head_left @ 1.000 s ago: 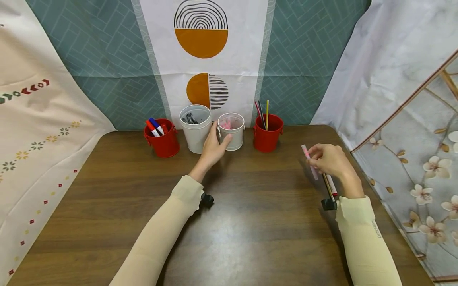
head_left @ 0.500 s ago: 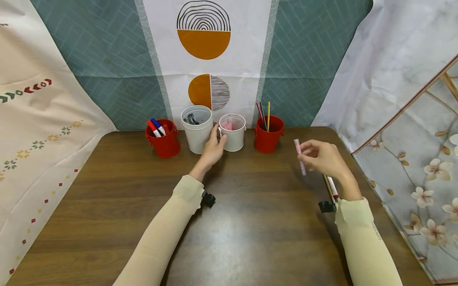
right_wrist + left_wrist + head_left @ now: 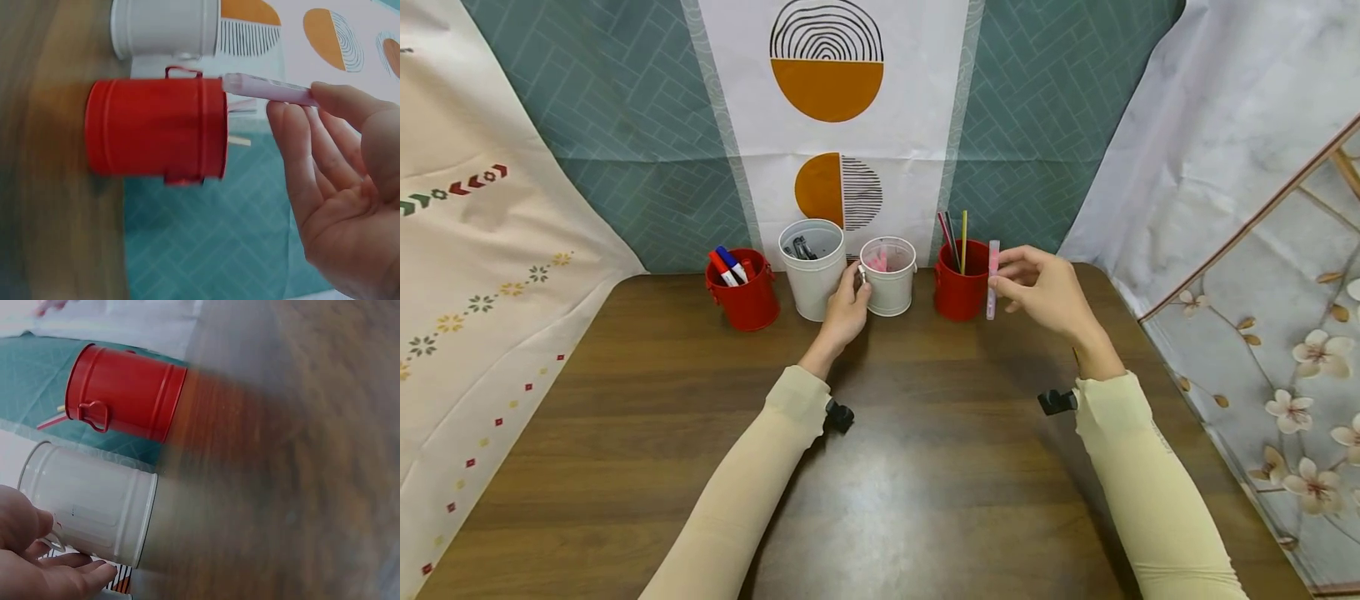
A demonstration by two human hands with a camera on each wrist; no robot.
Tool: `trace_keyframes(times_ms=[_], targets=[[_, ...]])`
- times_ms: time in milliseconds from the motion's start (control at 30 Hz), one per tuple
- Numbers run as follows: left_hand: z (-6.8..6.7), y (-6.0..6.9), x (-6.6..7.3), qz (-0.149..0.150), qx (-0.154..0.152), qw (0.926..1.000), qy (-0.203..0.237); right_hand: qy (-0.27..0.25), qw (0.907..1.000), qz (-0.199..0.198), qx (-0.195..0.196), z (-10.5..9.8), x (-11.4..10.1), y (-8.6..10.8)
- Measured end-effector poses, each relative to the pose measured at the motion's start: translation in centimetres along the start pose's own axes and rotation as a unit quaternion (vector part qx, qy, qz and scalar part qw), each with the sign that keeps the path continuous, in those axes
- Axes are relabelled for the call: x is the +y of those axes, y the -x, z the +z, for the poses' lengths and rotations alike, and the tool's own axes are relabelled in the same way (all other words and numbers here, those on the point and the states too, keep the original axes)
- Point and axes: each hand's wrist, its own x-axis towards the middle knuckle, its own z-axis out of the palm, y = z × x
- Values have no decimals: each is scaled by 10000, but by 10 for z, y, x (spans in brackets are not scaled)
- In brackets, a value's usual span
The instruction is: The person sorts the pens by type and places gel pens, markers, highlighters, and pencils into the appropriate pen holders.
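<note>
My right hand (image 3: 1043, 287) pinches a slim pale pink pen (image 3: 992, 287) between thumb and fingers. The pen stands near upright in the head view, at the right side of a red bucket (image 3: 955, 300) with several thin pencils (image 3: 964, 242). In the right wrist view the pen (image 3: 269, 89) is level with that bucket's rim (image 3: 215, 125). My left hand (image 3: 844, 310) holds a small white bucket (image 3: 891, 292) at its side handle (image 3: 56, 540), thumb and fingers about it. Pink items (image 3: 880, 260) stick up inside this bucket.
A taller white bucket (image 3: 811, 287) with black items (image 3: 801, 248) stands left of my left hand. Farther left, another red bucket (image 3: 745, 304) holds red and blue markers (image 3: 727, 265). The wooden table (image 3: 925, 467) meets a fabric backdrop (image 3: 1030, 167) behind the buckets.
My right hand has carried the pen left and away from me, from the table's right side to the pencil bucket, turning it upright. My left hand stays at the small white bucket, its thumb drawn back slightly.
</note>
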Motion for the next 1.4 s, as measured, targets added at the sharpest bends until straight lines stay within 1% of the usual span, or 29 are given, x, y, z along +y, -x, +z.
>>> trace_keyframes(times_ms=[167,333,433,500,633,733,867,967,1133,1267,1400], targets=[[2,-1,1,-7,80,9999,-148,-490,9986,-110,192,13,-12,-23],[1,-2,3,-12,159,9994,-322,-911,9945,-300,410,29,-25,-48],[0,-2,4,-14,186,9987,-467,-1097,9923,-332,465,38,-34,-63],[0,-2,5,-18,192,9984,-540,-1134,9919,-339,466,43,-39,-72],[-1,-2,6,-33,197,9983,-542,-1039,9932,-350,390,53,-47,-86],[-2,-2,6,-35,196,9984,-528,-897,9950,-280,338,61,-52,-95],[-2,-3,5,-33,200,9984,-532,-817,9959,-173,339,72,-55,-105],[-2,-2,4,-38,190,9985,-520,-804,9960,-166,341,80,-55,-111],[-1,-1,3,-55,181,9986,-503,-701,9972,-160,227,93,-51,-117],[1,-1,1,-48,182,9986,-496,-655,9978,-106,87,102,-44,-119],[2,-1,1,-40,186,9986,-489,-411,9991,-41,89,109,-38,-120]])
